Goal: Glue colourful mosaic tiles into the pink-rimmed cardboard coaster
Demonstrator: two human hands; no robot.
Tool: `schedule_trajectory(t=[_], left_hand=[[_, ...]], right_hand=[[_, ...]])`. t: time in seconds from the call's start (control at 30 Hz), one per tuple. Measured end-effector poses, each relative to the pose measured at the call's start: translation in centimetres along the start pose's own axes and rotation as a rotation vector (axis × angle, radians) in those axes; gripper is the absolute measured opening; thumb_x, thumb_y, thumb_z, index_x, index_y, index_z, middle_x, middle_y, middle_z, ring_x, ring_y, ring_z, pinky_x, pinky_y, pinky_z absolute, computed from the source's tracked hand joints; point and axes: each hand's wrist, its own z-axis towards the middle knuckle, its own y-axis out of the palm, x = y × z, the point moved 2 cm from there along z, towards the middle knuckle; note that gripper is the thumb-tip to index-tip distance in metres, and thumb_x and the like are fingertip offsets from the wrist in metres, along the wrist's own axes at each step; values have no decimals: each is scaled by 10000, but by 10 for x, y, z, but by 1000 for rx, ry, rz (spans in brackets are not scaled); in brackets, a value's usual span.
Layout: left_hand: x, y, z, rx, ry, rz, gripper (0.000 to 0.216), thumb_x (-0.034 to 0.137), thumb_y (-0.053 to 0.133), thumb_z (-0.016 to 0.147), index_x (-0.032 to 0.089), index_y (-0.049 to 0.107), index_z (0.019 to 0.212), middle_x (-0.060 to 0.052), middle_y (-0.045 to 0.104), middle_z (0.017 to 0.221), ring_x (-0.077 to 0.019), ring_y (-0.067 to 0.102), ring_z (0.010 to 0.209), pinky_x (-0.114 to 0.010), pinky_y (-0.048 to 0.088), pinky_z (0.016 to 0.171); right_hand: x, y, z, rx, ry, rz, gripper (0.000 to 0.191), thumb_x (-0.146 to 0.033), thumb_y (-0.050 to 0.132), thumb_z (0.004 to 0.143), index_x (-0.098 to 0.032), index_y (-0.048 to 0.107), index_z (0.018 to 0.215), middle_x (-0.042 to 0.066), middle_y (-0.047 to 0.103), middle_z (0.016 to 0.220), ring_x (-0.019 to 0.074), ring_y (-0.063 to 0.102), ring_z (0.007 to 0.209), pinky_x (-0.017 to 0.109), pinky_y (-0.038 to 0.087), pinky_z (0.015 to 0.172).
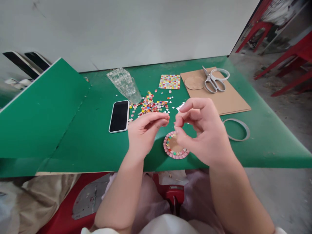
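Observation:
My left hand (146,133) is raised over the green table, its thumb and fingers pressed together in a pinch. Whatever may be in that pinch is too small to make out. Close by on the right, my right hand (203,133) has thumb and forefinger brought together, with a tiny bit at the tips that I cannot name. Partly covered by the right hand lies a round coaster (166,148), rimmed with pink tiles and an inner ring of small coloured pieces; its bare brown middle shows. Behind the hands is a scattered pile of small coloured mosaic tiles (152,105).
A phone (119,116) and a clear bag of tiles (124,83) lie left of the pile. Behind it is a mosaic sheet (170,82). Scissors (212,81) and a clear disc (194,83) rest on brown cardboard (229,100). A tape ring (246,130) lies right.

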Motion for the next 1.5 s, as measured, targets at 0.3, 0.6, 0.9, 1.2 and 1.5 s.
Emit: schedule_trajectory(t=[0.3,0.6,0.9,1.2,1.5], left_hand=[[-12,3,2,-8,-171,-187,102,234,724,700,195,719,794,-21,733,749,-134,691,657,-230,581,610],[-18,3,6,5,-236,-241,115,219,732,689,174,720,793,-28,732,733,-130,690,651,-228,577,621],[-22,5,5,-43,-260,-214,129,218,723,693,165,724,811,-38,731,735,-138,688,649,-256,582,643],[-23,3,6,-56,-272,-220,130,223,721,695,164,720,811,-39,730,733,-138,689,646,-253,583,640],[-20,-6,8,-52,-255,-235,126,219,726,690,161,721,802,-39,730,727,-132,683,629,-245,577,619]], right_hand=[[16,-30,9,165,4,-38,359,-65,572,711,-239,424,988,-52,532,731,110,573,716,268,498,692],[95,-97,8,137,254,-658,364,-145,563,677,-222,463,1019,-28,556,702,136,556,611,295,455,636],[123,-66,11,-125,92,-942,279,-130,438,747,-168,508,1015,58,604,767,190,549,706,277,386,648],[123,-57,17,-301,92,-1128,238,-92,397,792,-161,546,963,97,632,823,223,545,801,295,357,684],[96,-38,16,-582,138,-1452,312,-19,352,808,-108,591,987,151,641,911,271,602,842,312,306,584]])
